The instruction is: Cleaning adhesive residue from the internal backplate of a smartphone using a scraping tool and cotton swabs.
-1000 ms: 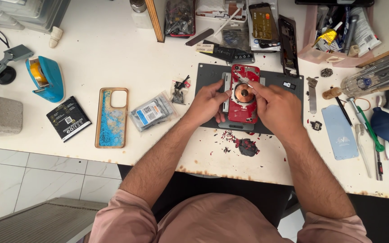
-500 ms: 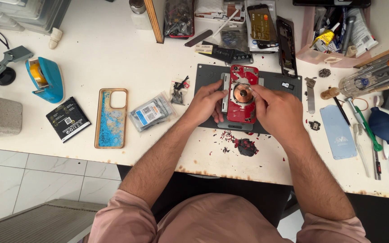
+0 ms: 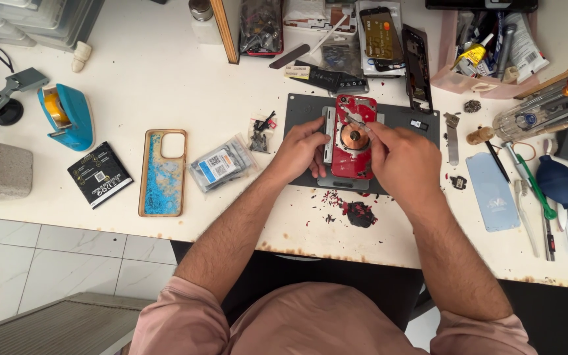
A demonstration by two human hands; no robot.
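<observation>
Red phone back (image 3: 353, 141) on grey mat (image 3: 402, 117) — left hand (image 3: 300, 150) steadying, right hand (image 3: 402, 161) pinching tweezers (image 3: 356, 121)

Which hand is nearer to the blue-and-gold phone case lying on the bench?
Left. The left hand rests on the red phone's left edge, on the side towards the phone case. The right hand sits on the phone's far side, farther away.

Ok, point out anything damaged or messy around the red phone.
The red phone back between the left hand and right hand is stripped, its copper coil exposed. Red chips lie scattered on the white table just below the dark mat.
</observation>
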